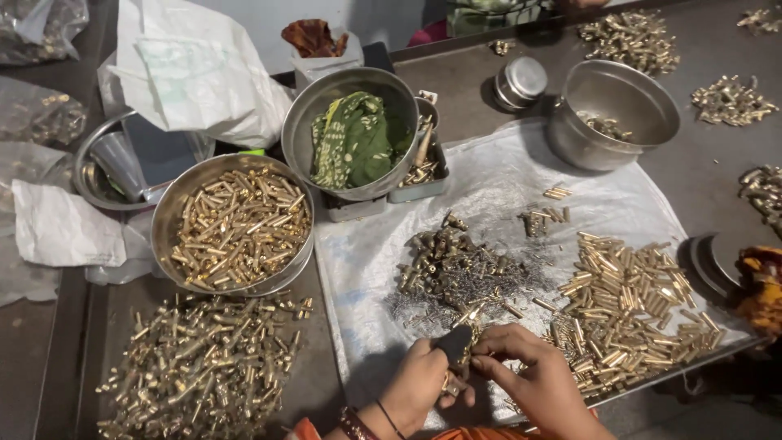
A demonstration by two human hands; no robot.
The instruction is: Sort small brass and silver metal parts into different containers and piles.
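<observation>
My left hand grips a small dark block-shaped tool over a clear plastic sheet. My right hand pinches a small brass piece beside the tool's tip; the piece is mostly hidden by my fingers. Just beyond my hands lies a heap of darker brass parts mixed with thin grey metal pins. A pile of shiny brass tubes lies to the right of my hands.
A steel bowl of brass tubes stands left, with a loose brass heap below it. A bowl holding green cloth, an almost empty steel bowl, a small tin and white bags stand behind.
</observation>
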